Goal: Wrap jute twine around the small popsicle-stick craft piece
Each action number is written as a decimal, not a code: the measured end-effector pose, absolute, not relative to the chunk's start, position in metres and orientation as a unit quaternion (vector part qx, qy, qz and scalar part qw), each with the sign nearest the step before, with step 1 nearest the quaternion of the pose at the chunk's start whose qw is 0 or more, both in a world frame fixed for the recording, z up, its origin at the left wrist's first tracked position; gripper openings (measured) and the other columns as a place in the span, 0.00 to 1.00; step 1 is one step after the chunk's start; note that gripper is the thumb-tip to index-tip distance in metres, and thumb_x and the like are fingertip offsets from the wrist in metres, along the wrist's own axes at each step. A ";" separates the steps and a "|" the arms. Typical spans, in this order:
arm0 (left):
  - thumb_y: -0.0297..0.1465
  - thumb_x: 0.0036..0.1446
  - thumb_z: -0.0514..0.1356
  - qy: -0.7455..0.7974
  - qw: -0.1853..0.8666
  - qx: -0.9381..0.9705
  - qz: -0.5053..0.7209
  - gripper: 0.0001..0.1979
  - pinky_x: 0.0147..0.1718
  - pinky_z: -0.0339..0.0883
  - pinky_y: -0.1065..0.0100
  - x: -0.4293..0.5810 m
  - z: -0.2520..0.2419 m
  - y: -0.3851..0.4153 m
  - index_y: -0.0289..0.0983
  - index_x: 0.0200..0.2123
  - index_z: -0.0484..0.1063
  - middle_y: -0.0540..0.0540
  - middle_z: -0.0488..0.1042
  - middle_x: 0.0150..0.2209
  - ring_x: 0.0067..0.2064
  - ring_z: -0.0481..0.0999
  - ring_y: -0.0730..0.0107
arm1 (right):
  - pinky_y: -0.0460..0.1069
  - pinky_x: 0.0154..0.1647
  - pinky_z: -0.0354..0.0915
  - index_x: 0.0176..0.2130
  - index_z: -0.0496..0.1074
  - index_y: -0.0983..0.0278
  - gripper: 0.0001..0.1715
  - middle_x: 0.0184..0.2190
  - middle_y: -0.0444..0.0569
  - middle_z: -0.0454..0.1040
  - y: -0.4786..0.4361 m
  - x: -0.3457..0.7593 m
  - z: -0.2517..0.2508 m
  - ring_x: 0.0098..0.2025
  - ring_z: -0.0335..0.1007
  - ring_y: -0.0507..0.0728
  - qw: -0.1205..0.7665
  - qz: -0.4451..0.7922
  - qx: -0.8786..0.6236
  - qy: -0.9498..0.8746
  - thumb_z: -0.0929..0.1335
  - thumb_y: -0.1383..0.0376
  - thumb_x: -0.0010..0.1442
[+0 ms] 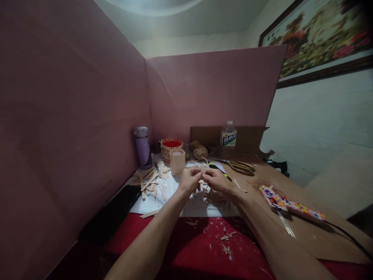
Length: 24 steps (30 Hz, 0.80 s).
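My left hand [190, 180] and my right hand [216, 179] meet above the white paper, fingertips pinched close together. Between them they grip the end of a pale twine strand [206, 161], which loops up just behind the fingers. Its ball of twine [200, 151] lies behind my hands. Left of the ball stands a small cup of upright wooden sticks [177, 163]. Behind that cup is a wider stick-sided container [167, 154] with a red inside. The exact bit of twine between my fingertips is mostly hidden.
Loose wooden sticks [150, 179] litter the left of the white paper [186, 212]. A purple bottle [142, 149] stands behind them. To the right lie gold-handled scissors [241, 167], a yellow-black tool [219, 170] and a flowered glue gun [291, 204] with a cord. A clear jug [229, 136] stands behind.
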State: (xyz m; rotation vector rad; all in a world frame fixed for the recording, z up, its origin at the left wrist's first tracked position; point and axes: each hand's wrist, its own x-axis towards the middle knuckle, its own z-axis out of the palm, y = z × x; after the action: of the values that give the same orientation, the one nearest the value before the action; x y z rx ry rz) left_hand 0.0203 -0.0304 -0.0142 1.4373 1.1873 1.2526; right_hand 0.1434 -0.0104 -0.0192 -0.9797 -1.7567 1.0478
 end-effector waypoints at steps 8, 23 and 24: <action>0.26 0.47 0.54 0.499 0.412 0.631 0.429 0.09 0.10 0.58 0.77 0.016 -0.024 -0.021 0.30 0.18 0.67 0.50 0.65 0.15 0.14 0.66 0.78 | 0.45 0.24 0.50 0.20 0.62 0.66 0.10 0.18 0.43 0.62 -0.002 0.145 -0.027 0.23 0.56 0.50 0.323 0.230 -0.445 -0.803 0.59 0.65 0.49; 0.28 0.44 0.56 0.527 0.375 0.651 0.398 0.10 0.09 0.46 0.78 0.007 -0.012 -0.025 0.31 0.14 0.66 0.53 0.60 0.10 0.10 0.58 0.82 | 0.45 0.25 0.48 0.22 0.63 0.65 0.14 0.21 0.46 0.65 -0.013 0.149 -0.014 0.24 0.57 0.50 0.287 0.107 -0.456 -0.836 0.57 0.66 0.55; 0.27 0.44 0.56 0.518 0.397 0.640 0.404 0.10 0.09 0.45 0.77 0.007 -0.010 -0.026 0.31 0.15 0.66 0.54 0.60 0.09 0.10 0.57 0.82 | 0.45 0.25 0.49 0.21 0.64 0.65 0.14 0.20 0.46 0.65 -0.013 0.150 -0.012 0.24 0.57 0.50 0.288 0.117 -0.458 -0.833 0.58 0.66 0.55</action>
State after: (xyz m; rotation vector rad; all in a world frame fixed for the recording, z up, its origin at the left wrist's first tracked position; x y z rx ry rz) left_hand 0.0069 -0.0263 -0.0097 1.6218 1.3131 1.0231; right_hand 0.1502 -0.0133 -0.0118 -1.2225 -2.2248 0.3121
